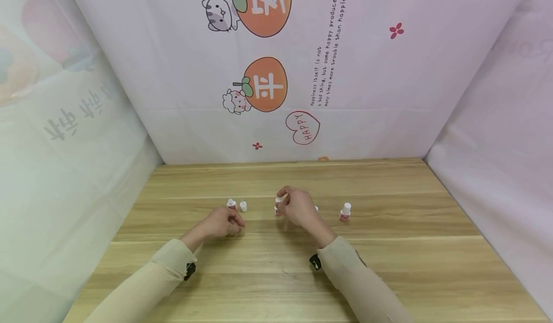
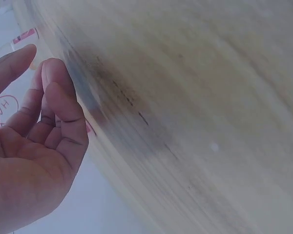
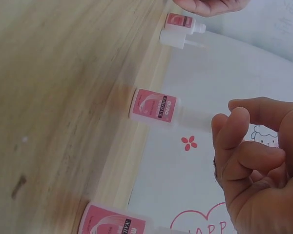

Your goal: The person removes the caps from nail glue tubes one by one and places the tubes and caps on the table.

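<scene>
A small white bottle with a pink label, marked nail glue (image 3: pixel 156 106), stands upright on the table with its white cap on. My right hand (image 1: pixel 298 207) is at the top of this bottle, thumb and fingers bent with a gap between them; the right wrist view shows no clear grip on the cap. My left hand (image 1: pixel 222 223) hovers over the table in front of an uncapped bottle (image 1: pixel 232 205), its fingers loosely curled and holding nothing. Beside that bottle stands its removed white cap (image 1: pixel 243 206), with a thin brush pointing up.
Another capped bottle (image 1: pixel 347 211) stands farther right on the wooden table (image 1: pixel 276 284). A white tip (image 1: pixel 317 208) of one more shows behind my right hand. Printed white cloth (image 1: pixel 367 97) hangs behind the table and along both sides.
</scene>
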{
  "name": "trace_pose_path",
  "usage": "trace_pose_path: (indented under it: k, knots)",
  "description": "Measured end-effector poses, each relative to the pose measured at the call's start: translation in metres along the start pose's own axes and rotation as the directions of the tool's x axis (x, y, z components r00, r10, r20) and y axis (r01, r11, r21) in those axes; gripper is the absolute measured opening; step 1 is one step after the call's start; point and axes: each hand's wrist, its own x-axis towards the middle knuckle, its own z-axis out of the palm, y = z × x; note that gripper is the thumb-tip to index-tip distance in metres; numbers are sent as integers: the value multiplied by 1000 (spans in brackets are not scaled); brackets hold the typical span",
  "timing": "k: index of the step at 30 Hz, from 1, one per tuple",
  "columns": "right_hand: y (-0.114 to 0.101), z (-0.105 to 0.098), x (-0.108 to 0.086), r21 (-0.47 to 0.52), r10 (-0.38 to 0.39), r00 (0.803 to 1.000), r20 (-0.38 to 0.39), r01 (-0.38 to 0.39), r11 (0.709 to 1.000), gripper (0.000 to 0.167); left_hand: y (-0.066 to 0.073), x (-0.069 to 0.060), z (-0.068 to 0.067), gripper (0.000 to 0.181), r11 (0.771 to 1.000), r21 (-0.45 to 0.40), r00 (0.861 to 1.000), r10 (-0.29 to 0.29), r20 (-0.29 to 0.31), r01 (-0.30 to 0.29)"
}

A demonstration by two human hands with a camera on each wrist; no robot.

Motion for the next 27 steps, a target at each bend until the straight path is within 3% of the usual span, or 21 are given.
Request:
trace_pose_path:
  k: [27]
  knots:
    - [3,7,4,-77,16,1000,-4,-17,997,22,16,12,21,9,1000,11,999,11,-38,-11]
